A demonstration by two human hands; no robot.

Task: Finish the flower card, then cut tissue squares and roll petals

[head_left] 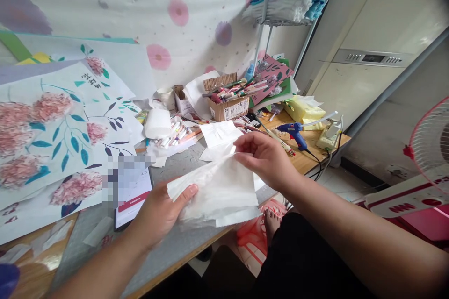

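Observation:
My left hand (164,210) grips the near left corner of a stack of thin white tissue paper (220,191), thumb on top and fingers underneath. At the far edge, my right hand (261,156) pinches the top layer between thumb and fingertips and lifts it a little. The sheets hang loosely over the front edge of the desk. Just beyond them lies a folded white tissue (220,134) on the grey mat (175,161). A phone (131,194) with its screen lit rests left of the tissue paper.
Paper-flower pictures (66,140) cover the left side. Behind are markers (180,131), a tissue roll (157,124) and a cardboard box (229,107) of pens. A blue glue gun (294,134), its cord and a power strip (329,134) sit right. A fan (431,145) stands far right.

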